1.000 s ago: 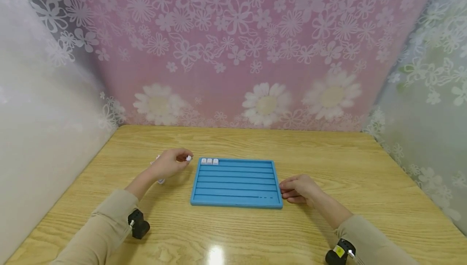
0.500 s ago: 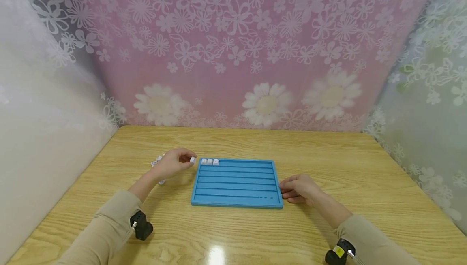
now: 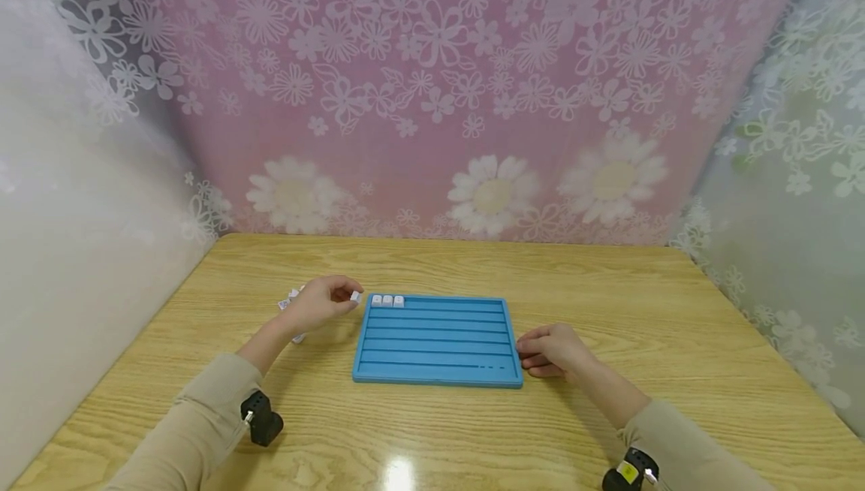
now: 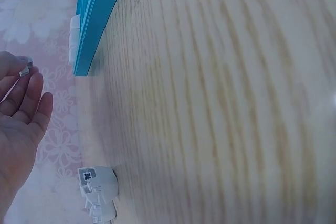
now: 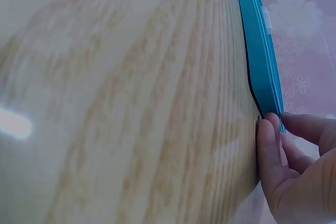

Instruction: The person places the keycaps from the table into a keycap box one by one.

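Observation:
Between the thumb and fingertips of my left hand (image 3: 319,303) I pinch a white keycap (image 3: 355,296), held just left of the tray's far left corner. The blue ridged tray (image 3: 439,380) lies flat on the table, with a row of three white keycaps (image 3: 387,301) standing in its far left corner. My right hand (image 3: 556,350) grips the tray's right edge, thumb at the rim and fingers at the side wall. Behind my left hand, a small pile of loose keycaps (image 4: 98,184) is partly hidden in the head view; one shows its cross-shaped socket.
The wood-grain table (image 3: 432,431) reaches back to a pink flowered curtain (image 3: 419,100). Pale hangings (image 3: 88,198) close off both sides. Each wrist bears a black camera (image 3: 262,417).
My left hand has moved slightly right toward the tray with its keycap, which has turned a little in the fingers. My right hand has stayed at the tray's edge.

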A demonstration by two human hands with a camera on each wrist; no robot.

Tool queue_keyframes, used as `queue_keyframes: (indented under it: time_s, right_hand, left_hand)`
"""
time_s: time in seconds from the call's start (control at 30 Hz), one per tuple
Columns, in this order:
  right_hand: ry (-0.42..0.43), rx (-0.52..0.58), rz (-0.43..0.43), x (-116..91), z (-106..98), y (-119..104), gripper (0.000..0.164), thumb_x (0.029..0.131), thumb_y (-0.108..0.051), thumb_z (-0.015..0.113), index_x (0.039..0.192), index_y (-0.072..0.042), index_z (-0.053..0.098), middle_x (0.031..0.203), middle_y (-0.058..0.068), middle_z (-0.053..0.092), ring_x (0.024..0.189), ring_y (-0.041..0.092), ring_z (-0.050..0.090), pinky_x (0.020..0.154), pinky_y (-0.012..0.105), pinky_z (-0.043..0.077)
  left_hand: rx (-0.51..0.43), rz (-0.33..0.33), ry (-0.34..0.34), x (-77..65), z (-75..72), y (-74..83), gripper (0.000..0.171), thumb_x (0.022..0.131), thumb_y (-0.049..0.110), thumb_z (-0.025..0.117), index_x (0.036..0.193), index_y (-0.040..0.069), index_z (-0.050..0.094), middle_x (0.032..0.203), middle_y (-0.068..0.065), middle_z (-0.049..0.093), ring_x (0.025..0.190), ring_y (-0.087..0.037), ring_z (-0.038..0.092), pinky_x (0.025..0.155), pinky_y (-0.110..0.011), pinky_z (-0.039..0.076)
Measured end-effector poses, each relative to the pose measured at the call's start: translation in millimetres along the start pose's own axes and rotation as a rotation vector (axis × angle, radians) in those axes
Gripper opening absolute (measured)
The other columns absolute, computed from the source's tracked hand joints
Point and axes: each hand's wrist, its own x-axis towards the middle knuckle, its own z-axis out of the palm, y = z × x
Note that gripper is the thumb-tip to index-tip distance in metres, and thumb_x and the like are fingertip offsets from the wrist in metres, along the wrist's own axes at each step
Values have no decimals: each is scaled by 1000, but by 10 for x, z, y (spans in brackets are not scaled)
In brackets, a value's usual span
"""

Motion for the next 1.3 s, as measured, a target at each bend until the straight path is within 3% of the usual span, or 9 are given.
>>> queue_keyframes:
  time_s: [0.9, 1.1, 1.3]
  right_hand:
    - [45, -7, -4, 3, 58, 8, 26, 86, -2, 62, 108, 12, 58, 70, 8, 62, 57, 14, 60, 56, 28, 54]
    - [40, -11, -7, 7, 52, 15, 26, 87, -2, 62, 108, 12, 58, 71, 8, 62, 58, 14, 60, 56, 28, 54]
    - [34, -3, -12, 11, 52, 16, 26, 86, -2, 62, 108, 12, 57, 71, 9, 62, 57, 14, 60, 56, 28, 54]
  left_hand:
    - [-65, -35, -38, 7, 7, 26, 29, 91, 11, 57, 117, -3, 58, 101, -9, 61, 88, -20, 56, 70, -31, 47]
    - [-129, -44, -30, 11, 28, 30, 30, 92, 7, 56, 120, -2, 56, 110, -14, 60, 95, -23, 58, 77, -34, 50]
    - [-217, -92, -20, 17, 42, 40, 30, 93, 7, 55, 121, -4, 54, 107, -16, 62, 96, -29, 60, 87, -46, 46]
